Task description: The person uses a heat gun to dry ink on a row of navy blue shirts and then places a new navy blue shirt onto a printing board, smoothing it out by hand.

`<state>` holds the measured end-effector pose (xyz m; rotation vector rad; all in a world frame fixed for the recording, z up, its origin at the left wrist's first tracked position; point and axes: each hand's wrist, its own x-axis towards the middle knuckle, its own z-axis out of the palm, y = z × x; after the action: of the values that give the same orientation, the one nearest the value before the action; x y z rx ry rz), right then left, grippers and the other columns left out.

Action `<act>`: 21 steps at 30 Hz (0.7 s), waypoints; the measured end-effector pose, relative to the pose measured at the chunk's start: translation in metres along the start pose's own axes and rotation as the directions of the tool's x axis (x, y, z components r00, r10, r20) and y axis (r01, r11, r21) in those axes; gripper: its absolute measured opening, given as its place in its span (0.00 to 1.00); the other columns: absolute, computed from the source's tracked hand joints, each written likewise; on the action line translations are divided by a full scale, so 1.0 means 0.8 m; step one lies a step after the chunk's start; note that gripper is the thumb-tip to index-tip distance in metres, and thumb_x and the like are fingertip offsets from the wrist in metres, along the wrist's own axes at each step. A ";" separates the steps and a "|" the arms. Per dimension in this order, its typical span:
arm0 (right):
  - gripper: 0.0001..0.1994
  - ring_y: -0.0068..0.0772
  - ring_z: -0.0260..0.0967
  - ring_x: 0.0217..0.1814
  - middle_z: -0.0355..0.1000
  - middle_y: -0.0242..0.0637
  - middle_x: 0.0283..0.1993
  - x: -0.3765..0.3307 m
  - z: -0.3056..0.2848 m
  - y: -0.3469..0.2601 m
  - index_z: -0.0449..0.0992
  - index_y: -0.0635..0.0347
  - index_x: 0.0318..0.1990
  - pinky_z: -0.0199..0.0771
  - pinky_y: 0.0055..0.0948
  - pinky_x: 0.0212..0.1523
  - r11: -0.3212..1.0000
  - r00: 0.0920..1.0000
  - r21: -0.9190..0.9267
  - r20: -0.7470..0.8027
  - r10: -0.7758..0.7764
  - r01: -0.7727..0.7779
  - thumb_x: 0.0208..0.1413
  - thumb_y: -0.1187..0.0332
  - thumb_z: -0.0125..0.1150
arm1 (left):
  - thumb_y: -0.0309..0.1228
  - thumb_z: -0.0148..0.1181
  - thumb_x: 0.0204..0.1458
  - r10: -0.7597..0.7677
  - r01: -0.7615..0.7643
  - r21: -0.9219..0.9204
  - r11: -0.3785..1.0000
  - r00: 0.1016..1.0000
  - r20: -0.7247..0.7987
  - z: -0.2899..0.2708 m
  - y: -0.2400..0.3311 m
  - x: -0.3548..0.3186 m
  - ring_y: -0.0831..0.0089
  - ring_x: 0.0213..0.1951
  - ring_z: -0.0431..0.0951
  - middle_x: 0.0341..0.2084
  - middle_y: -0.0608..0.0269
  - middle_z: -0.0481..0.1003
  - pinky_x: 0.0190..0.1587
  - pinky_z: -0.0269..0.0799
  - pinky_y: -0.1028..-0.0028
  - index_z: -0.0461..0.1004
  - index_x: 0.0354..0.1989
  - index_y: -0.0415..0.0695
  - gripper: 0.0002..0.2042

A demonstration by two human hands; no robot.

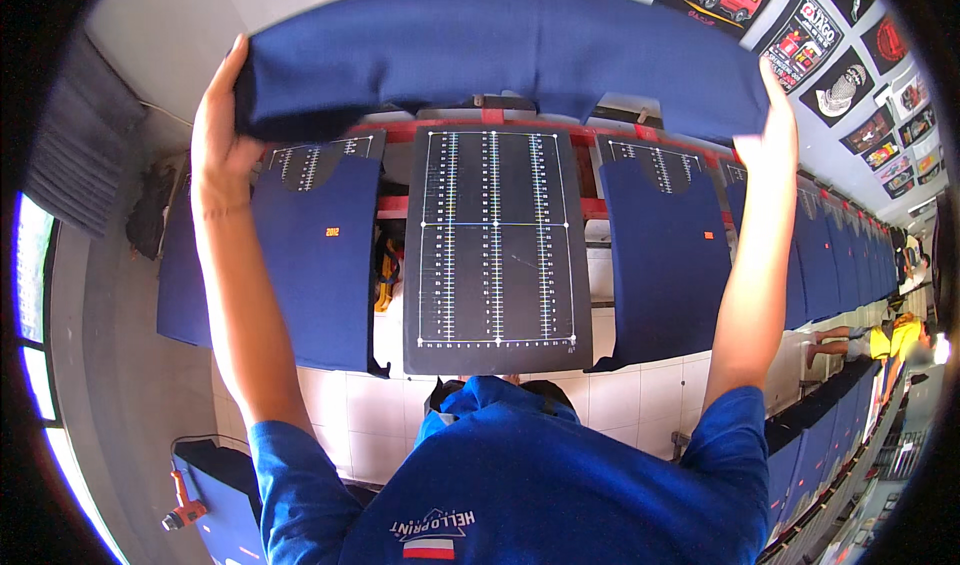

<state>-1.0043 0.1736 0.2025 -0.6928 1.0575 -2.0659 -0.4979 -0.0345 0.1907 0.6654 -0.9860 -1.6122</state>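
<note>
A navy T-shirt (510, 45) is stretched wide in the air between my raised hands, its cloth gathered into a broad band with a sagging lower edge. My left hand (225, 130) grips one side of it, thumb and fingers closed on the cloth. At the opposite side, my right hand (775, 120) is closed on the fabric too, slightly blurred. Below and nearer to me lies a black printing board (515, 265) with white ruler scales and a centre line; its surface is bare.
Boards dressed in navy shirts stand left (310, 255) and right (665, 255), each with a small orange print. Red rails (397, 205) run behind. An orange heat gun (185, 505) sits lower left. A person in yellow (890, 340) is at the far right.
</note>
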 end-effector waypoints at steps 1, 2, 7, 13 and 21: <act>0.20 0.38 0.75 0.53 0.77 0.41 0.52 -0.031 0.005 0.009 0.76 0.60 0.54 0.75 0.41 0.56 0.996 0.994 -0.021 -0.077 0.081 -0.083 0.59 0.59 0.64 | 0.39 0.59 0.61 0.025 -0.021 0.050 0.999 0.995 -0.094 -0.014 0.003 -0.033 0.69 0.36 0.82 0.38 0.60 0.81 0.46 0.77 0.68 0.79 0.42 0.42 0.12; 0.21 0.37 0.75 0.53 0.77 0.41 0.52 -0.066 0.008 0.013 0.76 0.59 0.54 0.75 0.41 0.55 0.987 0.975 -0.047 -0.164 0.147 -0.157 0.58 0.57 0.66 | 0.39 0.60 0.61 0.047 -0.032 0.089 0.996 0.983 -0.176 -0.027 -0.002 -0.062 0.69 0.40 0.81 0.42 0.59 0.81 0.50 0.76 0.67 0.79 0.44 0.42 0.13; 0.19 0.35 0.75 0.47 0.77 0.37 0.46 -0.180 -0.080 0.093 0.76 0.60 0.50 0.75 0.39 0.50 0.914 0.903 -0.178 -0.310 0.299 -0.363 0.59 0.56 0.64 | 0.38 0.61 0.60 0.203 0.139 0.768 0.626 0.921 -0.332 -0.098 -0.123 -0.169 0.77 0.51 0.72 0.50 0.61 0.75 0.53 0.67 0.74 0.76 0.52 0.40 0.17; 0.12 0.24 0.72 0.41 0.76 0.31 0.38 -0.287 -0.234 0.259 0.78 0.57 0.38 0.70 0.29 0.47 0.816 0.842 -0.271 -0.348 0.412 -0.511 0.61 0.58 0.62 | 0.37 0.60 0.60 -0.109 0.316 0.702 0.638 0.940 -0.324 -0.195 -0.283 -0.253 0.85 0.25 0.58 0.19 0.80 0.60 0.26 0.55 0.75 0.67 0.20 0.44 0.17; 0.13 0.25 0.70 0.46 0.75 0.28 0.42 -0.460 -0.330 0.318 0.77 0.54 0.43 0.68 0.34 0.49 0.483 0.563 -0.295 -0.519 0.643 -0.824 0.62 0.55 0.59 | 0.33 0.62 0.57 -0.117 0.385 0.754 0.533 0.916 -0.385 -0.324 -0.423 -0.436 0.80 0.27 0.58 0.20 0.71 0.58 0.28 0.53 0.70 0.60 0.20 0.40 0.19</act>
<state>-0.8817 0.4770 -0.2004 -0.0089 1.7671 -1.1087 -0.3611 0.2592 -0.2549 1.7231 -1.4654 -1.1478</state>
